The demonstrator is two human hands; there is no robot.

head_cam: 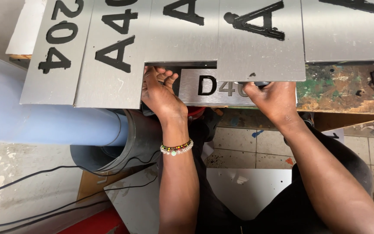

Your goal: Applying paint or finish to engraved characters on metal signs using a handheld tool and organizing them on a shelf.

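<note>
A small brushed-metal sign plate [195, 99] with black painted characters lies at the near edge of a paint-stained workbench [347, 86]. My left hand [159, 91] rests on its left end, fingers curled over the edge of the plate. My right hand [271, 99] presses on its right part and closes around a small dark tool or marker, mostly hidden under the fingers. A beaded bracelet [176, 148] circles my left wrist.
Several larger metal plates [256, 47] with black stencilled characters overlap along the bench, one [109, 82] overhanging its edge. A pale blue pipe [44, 121] joined to a grey one lies at left. Black cables [44, 173], a metal sheet [247, 186] and tiled floor lie below.
</note>
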